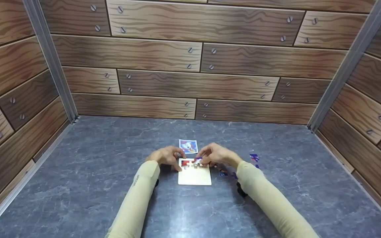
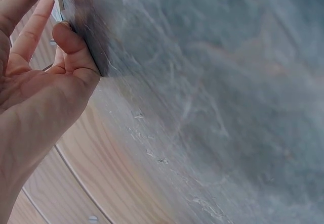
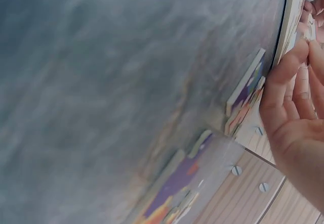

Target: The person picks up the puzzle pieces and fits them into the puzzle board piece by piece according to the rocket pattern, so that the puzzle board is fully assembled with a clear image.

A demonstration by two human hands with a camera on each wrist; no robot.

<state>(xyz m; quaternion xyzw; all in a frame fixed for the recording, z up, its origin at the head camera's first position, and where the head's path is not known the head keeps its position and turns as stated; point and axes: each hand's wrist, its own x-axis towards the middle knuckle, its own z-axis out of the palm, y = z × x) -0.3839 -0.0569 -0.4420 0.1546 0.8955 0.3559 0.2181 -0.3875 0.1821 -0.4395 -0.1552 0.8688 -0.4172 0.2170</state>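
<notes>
A white puzzle board (image 1: pixel 194 178) lies on the table, with red-patterned pieces (image 1: pixel 185 163) along its upper left part. My left hand (image 1: pixel 166 156) rests at the board's left edge; thumb and fingers touch its frame and upper corner. Over the board's upper right part, my right hand (image 1: pixel 217 154) pinches a puzzle piece (image 1: pixel 197 162) that looks tilted and shiny. Right fingers (image 3: pixel 286 75) meet at their tips beside the board's edge (image 3: pixel 292 21) in the right wrist view. In the left wrist view, the left hand (image 2: pixel 45 92) hides most of the board.
Beyond the board lies a picture card (image 1: pixel 188 146) with a white cartoon figure on blue. Loose puzzle pieces (image 1: pixel 223 173) lie right of the board, partly under the right forearm, and others (image 1: pixel 254 157) lie farther right. Wood-patterned walls (image 1: pixel 157 82) enclose the grey table.
</notes>
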